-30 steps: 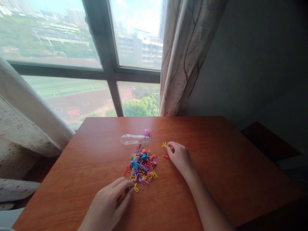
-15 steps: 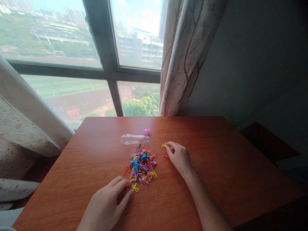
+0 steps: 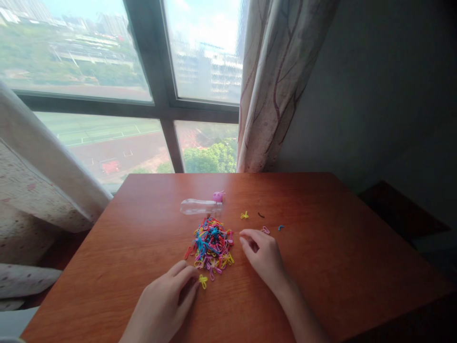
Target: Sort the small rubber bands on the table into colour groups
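Observation:
My left hand [image 3: 167, 297] rests low on the table, with thumb and forefinger closed on a bunch of yellow clips [image 3: 203, 281]. These look like small looped plastic pins. Just beyond the fingertips lies a heap of colourful clips [image 3: 212, 243] in red, blue, pink, yellow and black. To the right of that heap is my right hand [image 3: 263, 252], its thumb and forefinger curled but slightly apart, with nothing visible between them. Past its knuckles sit a yellow cluster [image 3: 244, 215], a black clip [image 3: 261, 215], a pink clip [image 3: 265, 230] and a blue clip [image 3: 281, 227].
A clear plastic bottle [image 3: 198, 206] lies on its side behind the heap, with a pink cap [image 3: 218, 196] by its neck. The wooden table [image 3: 339, 247] reaches to the window [image 3: 166, 112]. Curtains [image 3: 266, 95] hang on both sides.
My right hand has left the yellow cluster on the table and drawn back toward me. Black and pink clips now show; the red one is hidden. My left hand has barely moved.

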The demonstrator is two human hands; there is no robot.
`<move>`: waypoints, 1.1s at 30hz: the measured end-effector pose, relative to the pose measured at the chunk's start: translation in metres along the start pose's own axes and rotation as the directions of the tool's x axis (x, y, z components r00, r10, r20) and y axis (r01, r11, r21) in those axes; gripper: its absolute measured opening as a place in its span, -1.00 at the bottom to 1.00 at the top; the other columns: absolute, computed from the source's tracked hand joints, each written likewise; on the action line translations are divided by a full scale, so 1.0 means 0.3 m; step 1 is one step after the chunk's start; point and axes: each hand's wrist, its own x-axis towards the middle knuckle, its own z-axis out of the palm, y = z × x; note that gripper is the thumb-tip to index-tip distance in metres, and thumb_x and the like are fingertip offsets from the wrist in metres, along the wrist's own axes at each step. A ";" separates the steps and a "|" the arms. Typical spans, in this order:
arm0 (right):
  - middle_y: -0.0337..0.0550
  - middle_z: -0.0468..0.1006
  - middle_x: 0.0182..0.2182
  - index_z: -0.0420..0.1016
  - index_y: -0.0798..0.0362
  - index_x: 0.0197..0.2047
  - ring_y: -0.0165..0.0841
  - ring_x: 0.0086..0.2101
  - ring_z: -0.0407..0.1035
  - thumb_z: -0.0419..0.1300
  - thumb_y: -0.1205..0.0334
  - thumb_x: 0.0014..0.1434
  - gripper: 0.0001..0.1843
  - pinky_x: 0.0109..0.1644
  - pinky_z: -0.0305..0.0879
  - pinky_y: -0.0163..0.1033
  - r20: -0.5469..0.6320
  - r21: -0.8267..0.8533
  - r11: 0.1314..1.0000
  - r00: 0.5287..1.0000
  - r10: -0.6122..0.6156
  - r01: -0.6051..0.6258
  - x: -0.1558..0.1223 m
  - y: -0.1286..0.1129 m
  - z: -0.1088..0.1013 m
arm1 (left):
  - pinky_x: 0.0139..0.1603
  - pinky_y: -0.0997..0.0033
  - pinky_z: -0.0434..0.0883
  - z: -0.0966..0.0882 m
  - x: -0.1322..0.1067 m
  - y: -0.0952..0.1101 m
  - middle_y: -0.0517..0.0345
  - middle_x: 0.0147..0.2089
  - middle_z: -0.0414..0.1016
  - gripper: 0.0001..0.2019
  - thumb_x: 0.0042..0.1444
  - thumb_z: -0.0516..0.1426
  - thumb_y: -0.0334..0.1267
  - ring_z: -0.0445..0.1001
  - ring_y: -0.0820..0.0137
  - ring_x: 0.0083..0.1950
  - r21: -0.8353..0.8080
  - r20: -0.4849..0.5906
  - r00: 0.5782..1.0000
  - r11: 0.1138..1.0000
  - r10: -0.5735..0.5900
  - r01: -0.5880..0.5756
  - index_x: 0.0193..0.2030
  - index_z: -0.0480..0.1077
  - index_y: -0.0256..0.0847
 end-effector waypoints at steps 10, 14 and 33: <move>-0.23 0.57 -0.41 0.56 0.00 -0.16 -0.40 -0.45 0.39 0.19 0.27 0.25 -0.87 -0.33 0.24 -0.35 0.204 0.109 0.987 0.970 -0.135 0.114 -0.070 -0.079 0.021 | -0.39 0.55 0.29 -0.036 0.090 0.066 0.22 -0.30 0.49 -0.85 0.24 0.05 -0.30 0.44 0.45 -0.39 -0.072 -0.095 0.991 0.992 0.095 -0.103 -0.28 0.44 -0.09; -0.24 0.57 -0.42 0.56 0.00 -0.11 -0.40 -0.46 0.38 0.26 0.21 0.21 -0.83 -0.36 0.22 -0.36 0.233 0.135 0.986 0.964 -0.126 0.096 -0.067 -0.083 0.021 | -0.41 0.54 0.27 -0.029 0.133 0.091 0.23 -0.34 0.46 -0.87 0.24 0.06 -0.29 0.38 0.48 -0.44 -0.111 -0.118 0.988 0.987 0.103 -0.116 -0.29 0.44 -0.12; -0.23 0.58 -0.39 0.54 0.02 -0.25 -0.38 -0.41 0.41 0.17 0.36 0.23 -0.88 -0.28 0.19 -0.34 0.166 0.011 0.997 0.983 -0.079 0.078 -0.054 -0.040 0.024 | -0.25 0.45 0.33 -0.075 0.368 0.165 0.17 -0.19 0.53 -0.88 0.22 0.07 -0.32 0.51 0.37 -0.23 0.170 -0.074 0.986 0.976 0.151 -0.137 -0.24 0.45 -0.13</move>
